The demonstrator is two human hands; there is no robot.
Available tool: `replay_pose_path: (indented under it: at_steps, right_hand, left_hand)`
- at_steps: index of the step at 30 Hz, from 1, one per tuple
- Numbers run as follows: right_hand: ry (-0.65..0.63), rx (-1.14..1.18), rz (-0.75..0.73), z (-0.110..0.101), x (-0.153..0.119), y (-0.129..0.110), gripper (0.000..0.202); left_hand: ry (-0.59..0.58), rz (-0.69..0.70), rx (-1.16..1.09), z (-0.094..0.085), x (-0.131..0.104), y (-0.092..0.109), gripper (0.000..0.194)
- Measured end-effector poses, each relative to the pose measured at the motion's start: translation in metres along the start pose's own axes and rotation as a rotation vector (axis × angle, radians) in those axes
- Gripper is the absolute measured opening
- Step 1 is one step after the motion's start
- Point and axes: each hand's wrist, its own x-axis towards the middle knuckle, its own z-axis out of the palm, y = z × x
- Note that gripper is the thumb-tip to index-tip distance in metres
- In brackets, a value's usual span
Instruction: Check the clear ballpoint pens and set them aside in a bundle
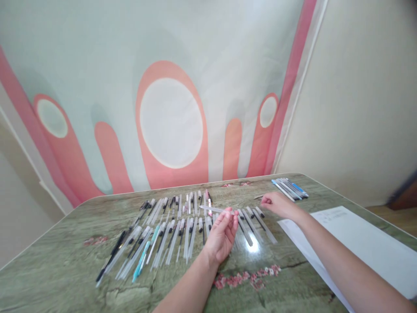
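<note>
At centre frame, the left hand (222, 237) pinches a translucent tube (213, 209), best held steady; whether the curled right hand (280, 205) grips anything is unclear

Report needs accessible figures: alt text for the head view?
A person's left hand holds a clear pen over a table laid with rows of pens, mostly clear with black parts. The right hand is near a pile of pens, with white paper by the right forearm.

A slim, translucent pen (214, 209) — pinched in the left hand (222, 235), raised over the surface (182, 293) at six o'clock — lies nearly level, free end pointing just past nine.
</note>
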Motion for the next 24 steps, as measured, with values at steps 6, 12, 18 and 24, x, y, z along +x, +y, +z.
replay_pose_path:
  at_steps: [6,12,18,24]
  right_hand:
    - [-0.043,-0.049,0.049,0.016,0.003,0.006,0.012]
    - [-0.094,-0.095,0.060,0.021,0.002,0.005,0.014]
    - [-0.123,-0.120,0.065,0.023,-0.001,0.004,0.010]
    - [-0.063,-0.116,0.044,0.004,-0.005,-0.012,0.012]
  left_hand:
    - [-0.017,-0.005,0.013,0.000,0.000,0.000,0.023]
    - [-0.029,-0.013,0.031,-0.001,0.000,-0.001,0.026]
    - [-0.037,-0.019,0.039,-0.002,0.000,-0.001,0.026]
    - [-0.041,-0.005,0.041,-0.002,-0.001,-0.002,0.024]
